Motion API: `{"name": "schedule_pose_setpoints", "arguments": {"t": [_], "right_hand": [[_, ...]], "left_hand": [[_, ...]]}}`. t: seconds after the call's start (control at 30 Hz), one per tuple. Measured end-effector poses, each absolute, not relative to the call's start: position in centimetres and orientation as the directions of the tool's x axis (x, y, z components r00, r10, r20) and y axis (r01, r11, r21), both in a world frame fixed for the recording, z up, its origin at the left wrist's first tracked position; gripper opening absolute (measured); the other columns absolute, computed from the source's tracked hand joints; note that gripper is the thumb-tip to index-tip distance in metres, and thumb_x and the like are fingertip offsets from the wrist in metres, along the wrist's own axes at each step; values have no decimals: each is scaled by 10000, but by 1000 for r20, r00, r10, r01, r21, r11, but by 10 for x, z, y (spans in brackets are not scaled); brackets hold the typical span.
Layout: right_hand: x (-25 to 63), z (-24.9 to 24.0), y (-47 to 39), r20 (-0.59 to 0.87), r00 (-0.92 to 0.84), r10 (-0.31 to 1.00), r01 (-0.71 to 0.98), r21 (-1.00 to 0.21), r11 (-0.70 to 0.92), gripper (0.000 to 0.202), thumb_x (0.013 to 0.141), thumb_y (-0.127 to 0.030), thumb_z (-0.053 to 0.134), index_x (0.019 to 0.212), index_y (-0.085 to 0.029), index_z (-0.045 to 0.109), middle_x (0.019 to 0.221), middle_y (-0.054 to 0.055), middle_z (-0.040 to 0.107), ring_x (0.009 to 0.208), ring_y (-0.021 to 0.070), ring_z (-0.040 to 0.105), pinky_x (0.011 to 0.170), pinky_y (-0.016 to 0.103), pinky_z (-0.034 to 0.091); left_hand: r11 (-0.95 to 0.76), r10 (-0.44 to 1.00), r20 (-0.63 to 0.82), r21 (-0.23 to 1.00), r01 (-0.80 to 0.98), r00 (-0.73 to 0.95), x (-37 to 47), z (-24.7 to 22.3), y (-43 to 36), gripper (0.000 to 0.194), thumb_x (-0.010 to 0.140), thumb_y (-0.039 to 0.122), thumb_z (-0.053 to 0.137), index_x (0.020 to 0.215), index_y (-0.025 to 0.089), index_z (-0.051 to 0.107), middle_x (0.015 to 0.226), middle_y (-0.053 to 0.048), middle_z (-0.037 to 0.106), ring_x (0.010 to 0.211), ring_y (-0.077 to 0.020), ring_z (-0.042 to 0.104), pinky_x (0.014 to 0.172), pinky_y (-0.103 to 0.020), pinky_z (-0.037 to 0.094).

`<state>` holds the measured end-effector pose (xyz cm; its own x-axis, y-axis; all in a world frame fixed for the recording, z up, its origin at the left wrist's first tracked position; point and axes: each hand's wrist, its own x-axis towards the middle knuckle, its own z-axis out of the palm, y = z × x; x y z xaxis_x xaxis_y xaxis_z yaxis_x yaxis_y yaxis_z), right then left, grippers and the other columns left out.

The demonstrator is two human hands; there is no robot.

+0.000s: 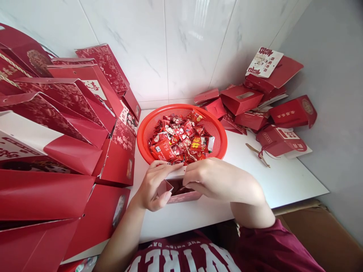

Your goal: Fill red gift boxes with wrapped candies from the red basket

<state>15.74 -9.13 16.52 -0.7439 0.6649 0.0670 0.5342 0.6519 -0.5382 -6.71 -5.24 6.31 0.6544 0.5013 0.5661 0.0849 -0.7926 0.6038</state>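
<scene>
A small red paper box point(184, 198) with a pale inside stands open on the table, just in front of a red plastic basket point(144, 140). My left hand point(153, 186) is around the box's left side, its thumb at the near edge and its fingers along the far flap. The bent, closed fingers of my right hand point(208, 177) dip into the box's opening; whatever they hold is hidden. Red-wrapped sweets point(181, 138) are heaped in the basket. Part of the box's inside shows dark red, too shaded to make out.
Rows of red gift boxes point(109, 160) crowd the left side of the white table point(295, 181). More red boxes point(242, 99) lie piled at the back right, near a brown strip point(258, 154). A tiled wall point(187, 49) rises behind. Below right is a cardboard box point(317, 230).
</scene>
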Motion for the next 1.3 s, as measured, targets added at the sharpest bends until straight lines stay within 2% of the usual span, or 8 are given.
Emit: {"name": "schedule_pose_setpoints", "arguments": {"t": [0.1, 0.3, 0.63, 0.77, 0.93, 1.07, 1.17, 1.3], "right_hand": [[166, 170, -97, -12, -694, 720, 640, -467, 610, 246, 968, -192, 505, 790, -177, 675, 812, 25, 632, 679, 122, 560, 603, 251, 399], [187, 180, -98, 69, -496, 866, 778, -407, 478, 191, 988, -247, 484, 1016, -184, 662, 984, 70, 656, 831, 171, 615, 716, 288, 464], [200, 173, -92, 44, -428, 903, 832, -371, 413, 222, 990, -285, 456, 1094, -208, 637, 970, 65, 693, 824, 185, 641, 696, 295, 465], [204, 166, -69, -30, -370, 928, 872, -356, 336, 276, 997, -274, 399, 951, -191, 658, 886, 54, 687, 784, 172, 621, 661, 284, 416], [201, 141, -26, -340, -305, 889, 937, -276, 216, 364, 963, -262, 402, 711, -165, 646, 684, 49, 625, 608, 144, 533, 546, 279, 323], [197, 115, -2, -427, -314, 848, 939, -270, 211, 242, 897, -180, 489, 922, -157, 728, 810, 84, 684, 734, 174, 590, 619, 263, 377], [197, 99, 7, -436, -282, 855, 946, -272, 174, 367, 841, -102, 520, 1150, -192, 695, 962, 99, 706, 853, 195, 619, 677, 254, 410], [198, 93, 7, -450, -299, 842, 936, -311, 166, 529, 766, -50, 557, 1264, -214, 630, 1108, 102, 686, 946, 203, 622, 691, 241, 418]], "left_hand": [[-780, 516, 548, 618, 98, 658, -67, 64, -53, 626, 816, 429, 449, 1381, 162, 499, 1212, -138, 676, 989, -303, 655, 934, -489, 388], [-784, 516, 564, 615, 88, 645, -66, 64, -54, 596, 831, 417, 456, 1368, 168, 521, 1256, -139, 658, 1010, -297, 650, 926, -480, 390], [-795, 509, 581, 600, 88, 635, -65, 65, -53, 573, 843, 420, 457, 1355, 172, 531, 1252, -136, 664, 999, -289, 664, 923, -470, 405], [-799, 509, 578, 593, 99, 638, -66, 65, -53, 570, 848, 417, 452, 1354, 167, 531, 1244, -144, 667, 1005, -290, 656, 916, -469, 409], [-802, 506, 582, 589, 99, 637, -66, 64, -52, 575, 853, 416, 444, 1366, 171, 521, 1263, -141, 655, 1005, -285, 653, 917, -463, 402], [-805, 502, 585, 586, 97, 637, -66, 63, -52, 583, 844, 410, 459, 1368, 162, 519, 1259, -144, 658, 998, -284, 650, 920, -472, 405], [-800, 506, 576, 592, 99, 642, -66, 64, -53, 576, 845, 407, 457, 1364, 166, 521, 1253, -142, 662, 991, -284, 652, 917, -476, 412], [-799, 509, 579, 593, 99, 637, -66, 65, -53, 572, 845, 407, 460, 1361, 168, 526, 1249, -138, 664, 994, -284, 652, 919, -473, 413]]}}
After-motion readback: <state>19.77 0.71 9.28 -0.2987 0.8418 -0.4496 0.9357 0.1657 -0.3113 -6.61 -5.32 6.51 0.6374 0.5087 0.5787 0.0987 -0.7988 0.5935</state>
